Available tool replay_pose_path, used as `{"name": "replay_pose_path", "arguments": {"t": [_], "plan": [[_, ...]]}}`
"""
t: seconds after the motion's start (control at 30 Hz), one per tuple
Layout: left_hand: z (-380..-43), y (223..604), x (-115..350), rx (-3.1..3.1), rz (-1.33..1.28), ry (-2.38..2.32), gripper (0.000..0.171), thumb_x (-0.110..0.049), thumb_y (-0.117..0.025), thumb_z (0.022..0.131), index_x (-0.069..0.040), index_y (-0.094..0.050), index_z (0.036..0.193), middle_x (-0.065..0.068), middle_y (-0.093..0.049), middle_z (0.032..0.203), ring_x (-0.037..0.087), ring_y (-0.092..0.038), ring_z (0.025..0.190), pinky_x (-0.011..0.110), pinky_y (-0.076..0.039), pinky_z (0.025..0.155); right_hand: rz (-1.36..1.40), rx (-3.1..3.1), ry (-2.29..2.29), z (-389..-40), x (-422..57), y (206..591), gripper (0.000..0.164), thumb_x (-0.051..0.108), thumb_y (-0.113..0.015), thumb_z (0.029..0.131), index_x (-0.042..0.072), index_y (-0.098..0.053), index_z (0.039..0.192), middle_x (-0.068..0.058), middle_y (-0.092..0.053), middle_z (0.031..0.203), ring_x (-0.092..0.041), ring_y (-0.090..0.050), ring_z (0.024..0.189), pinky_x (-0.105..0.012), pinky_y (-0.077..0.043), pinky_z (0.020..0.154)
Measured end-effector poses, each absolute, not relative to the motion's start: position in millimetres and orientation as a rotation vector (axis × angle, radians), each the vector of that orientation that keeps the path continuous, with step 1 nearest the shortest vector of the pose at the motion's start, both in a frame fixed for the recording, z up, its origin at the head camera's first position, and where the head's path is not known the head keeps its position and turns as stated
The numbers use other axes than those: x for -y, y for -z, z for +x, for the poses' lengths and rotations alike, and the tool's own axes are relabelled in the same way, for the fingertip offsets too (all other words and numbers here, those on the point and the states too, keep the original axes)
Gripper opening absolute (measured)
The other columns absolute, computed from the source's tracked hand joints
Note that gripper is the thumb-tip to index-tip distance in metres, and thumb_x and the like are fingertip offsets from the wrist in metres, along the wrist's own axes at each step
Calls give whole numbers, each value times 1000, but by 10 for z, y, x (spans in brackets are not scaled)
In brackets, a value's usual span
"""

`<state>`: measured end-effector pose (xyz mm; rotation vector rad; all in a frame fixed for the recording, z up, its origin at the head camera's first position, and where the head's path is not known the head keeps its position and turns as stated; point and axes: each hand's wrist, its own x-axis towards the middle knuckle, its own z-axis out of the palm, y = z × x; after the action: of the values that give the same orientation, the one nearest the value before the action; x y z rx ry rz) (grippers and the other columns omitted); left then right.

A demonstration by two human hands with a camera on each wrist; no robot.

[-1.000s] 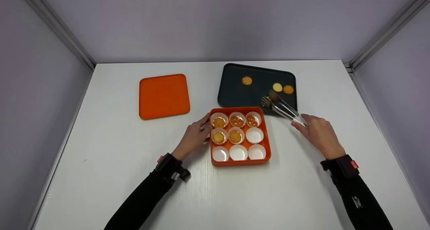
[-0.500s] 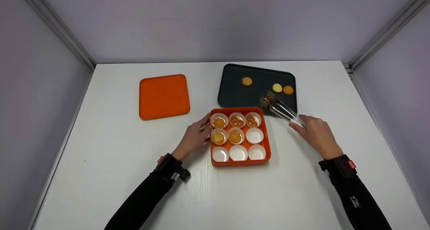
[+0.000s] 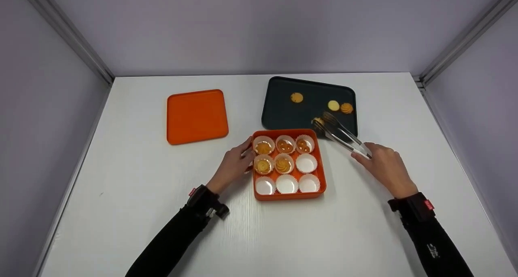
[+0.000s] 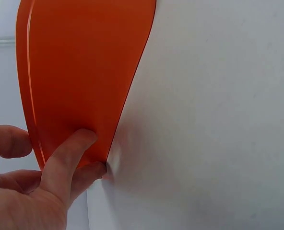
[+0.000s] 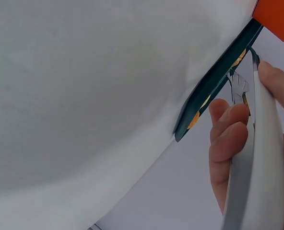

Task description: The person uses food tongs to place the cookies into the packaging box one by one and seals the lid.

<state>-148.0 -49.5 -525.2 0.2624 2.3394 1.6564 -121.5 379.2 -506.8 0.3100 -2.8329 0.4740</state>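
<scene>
In the head view my left hand (image 3: 235, 162) holds the left side of an orange box (image 3: 289, 199), near its back corner. The left wrist view shows the thumb (image 4: 67, 155) pressed on the box wall, with other fingers around the corner. The box carries several white paper cups (image 3: 287, 184), some with cookies (image 3: 283, 165) in them. My right hand (image 3: 384, 165) grips tongs (image 3: 344, 141) with fork-like ends and white handles. Their ends reach over the dark tray (image 3: 279, 111), at a cookie (image 3: 317, 121) near its front edge, which they partly hide.
On the dark tray also lie a round speckled cookie (image 3: 296, 97), a pale yellow one (image 3: 333, 105) and a swirled one (image 3: 346, 108). A flat orange lid (image 3: 197, 117) sits at the back left of the white table (image 3: 141, 180). Grey walls (image 3: 259, 34) enclose the back and sides.
The tongs went slightly left, then came back right and a little nearer with my right hand. More of the cookie at their ends now shows. My left hand and the box stay put.
</scene>
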Motion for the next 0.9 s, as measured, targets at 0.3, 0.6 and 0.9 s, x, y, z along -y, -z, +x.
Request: {"name": "replay_pose_path", "arguments": {"t": [0.3, 0.6, 0.9], "plan": [[-1483, 5252, 491, -2339, 248, -1654, 57, -20, -51, 108, -10, -34, 162, 13, -49, 156, 24, -67, 114, 34, -63, 79, 281, 2793, -465, -1178, -3898, 5064, 47, 21, -84, 89, -17, -69, 113, -32, -72, 94, -41, -71, 74, -58, -60, 62], [-1466, 5226, 502, -2354, 260, -1660, 57, -19, -50, 107, -8, -36, 161, 12, -49, 156, 22, -70, 95, 32, -63, 76, 264, 2804, -499, -1199, -3818, 5073, 50, 27, -77, 96, -19, -68, 113, -32, -71, 90, -37, -69, 68, -57, -58, 58], [-1470, 5227, 484, -2337, 227, -1644, 58, -21, -51, 107, -10, -34, 162, 12, -48, 157, 23, -65, 117, 34, -63, 80, 234, 2825, -484, -1270, -3696, 5092, 40, 29, -75, 96, -11, -69, 97, -7, -52, 62, -25, -53, 57, -47, -52, 51]]}}
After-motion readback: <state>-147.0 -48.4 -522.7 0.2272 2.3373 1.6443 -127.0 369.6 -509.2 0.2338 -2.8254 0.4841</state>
